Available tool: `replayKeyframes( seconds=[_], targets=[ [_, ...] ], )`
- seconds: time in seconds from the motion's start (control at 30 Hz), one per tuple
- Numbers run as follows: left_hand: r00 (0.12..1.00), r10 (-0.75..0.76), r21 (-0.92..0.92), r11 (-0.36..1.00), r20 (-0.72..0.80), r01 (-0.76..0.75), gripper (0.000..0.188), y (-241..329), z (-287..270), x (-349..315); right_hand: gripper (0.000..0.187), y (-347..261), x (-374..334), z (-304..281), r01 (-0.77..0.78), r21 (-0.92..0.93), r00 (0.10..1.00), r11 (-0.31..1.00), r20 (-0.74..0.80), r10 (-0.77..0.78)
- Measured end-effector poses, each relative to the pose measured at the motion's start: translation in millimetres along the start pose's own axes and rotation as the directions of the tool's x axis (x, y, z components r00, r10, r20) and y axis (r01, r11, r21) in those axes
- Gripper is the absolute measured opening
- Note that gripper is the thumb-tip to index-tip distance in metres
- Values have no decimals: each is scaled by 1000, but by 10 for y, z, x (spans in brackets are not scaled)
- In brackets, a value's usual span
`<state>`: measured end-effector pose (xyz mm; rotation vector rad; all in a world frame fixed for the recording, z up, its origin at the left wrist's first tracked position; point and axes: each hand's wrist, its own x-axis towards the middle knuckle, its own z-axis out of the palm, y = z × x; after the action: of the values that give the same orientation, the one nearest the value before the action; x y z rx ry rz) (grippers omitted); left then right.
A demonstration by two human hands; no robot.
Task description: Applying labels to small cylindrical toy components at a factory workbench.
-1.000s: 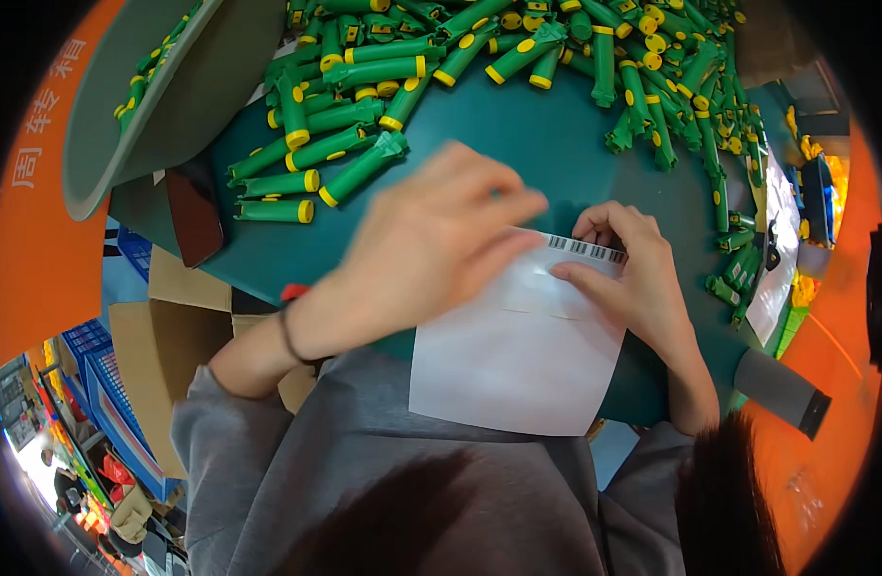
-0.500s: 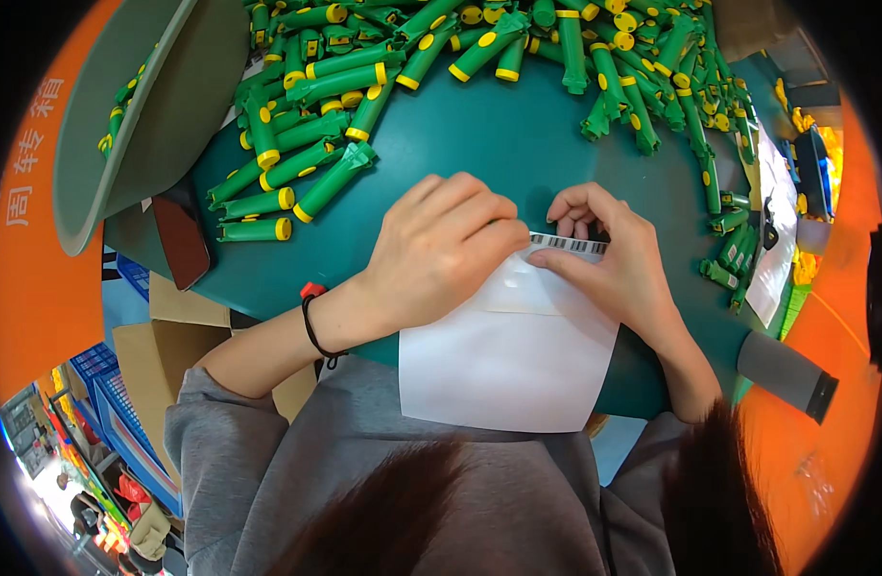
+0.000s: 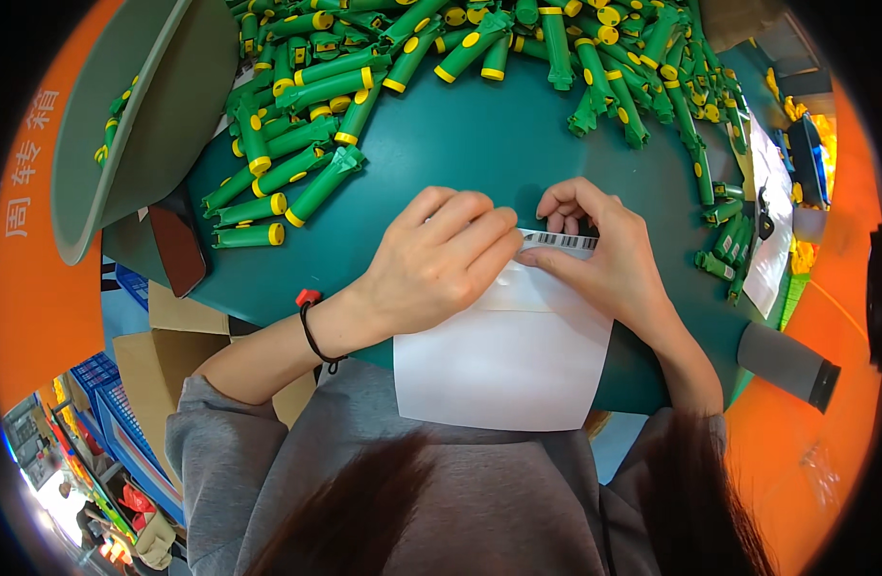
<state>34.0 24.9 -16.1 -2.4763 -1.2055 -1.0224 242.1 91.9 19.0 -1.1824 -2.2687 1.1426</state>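
Note:
A white sticker sheet (image 3: pixel 503 370) hangs over the table's near edge, toward my lap. Along its far edge runs a strip of small barcode labels (image 3: pixel 561 241). My right hand (image 3: pixel 604 245) grips this strip between thumb and curled fingers. At the strip's left end, my left hand (image 3: pixel 446 254) is closed with bent fingers over the sheet's upper corner. Its fingertips are mostly hidden, so whether a single label is pinched there does not show.
Many green tubes with yellow ends (image 3: pixel 326 91) lie heaped along the table's far side (image 3: pixel 431 134). A large grey-green bin (image 3: pixel 124 154) tilts at the left beside a dark phone (image 3: pixel 177 245). At right lies a grey cylinder (image 3: pixel 788 365). An open cardboard box (image 3: pixel 163 370) stands below left.
The whole view has shifted slightly. Both hands keep their hold at the labelled edge, and my left fingers have curled a little more. The sheet stays in nearly the same place.

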Motion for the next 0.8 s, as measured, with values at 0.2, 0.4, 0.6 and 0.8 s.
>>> replayKeyframes(
  seconds=[0.2, 0.4, 0.6, 0.8],
  targets=[
    [983, -173, -210, 961, 59, 181, 18, 6, 16, 24, 43, 34, 22, -52, 8, -30, 1000, 1000, 16, -8],
    [906, -414, -472, 784, 87, 403, 16, 17, -46, 19, 36, 195, 400, -698, 52, -359, 919, 932, -349, -186],
    [897, -438, -490, 771, 56, 407, 13, -37, -44, 35, 33, 475, 781, -754, 1, -670, 908, 743, -311, -281],
    [876, -480, -531, 731, 46, 428, 12, -45, -57, 52, 31, 370, 566, -703, 44, -513, 912, 857, -330, -244]
  ],
)
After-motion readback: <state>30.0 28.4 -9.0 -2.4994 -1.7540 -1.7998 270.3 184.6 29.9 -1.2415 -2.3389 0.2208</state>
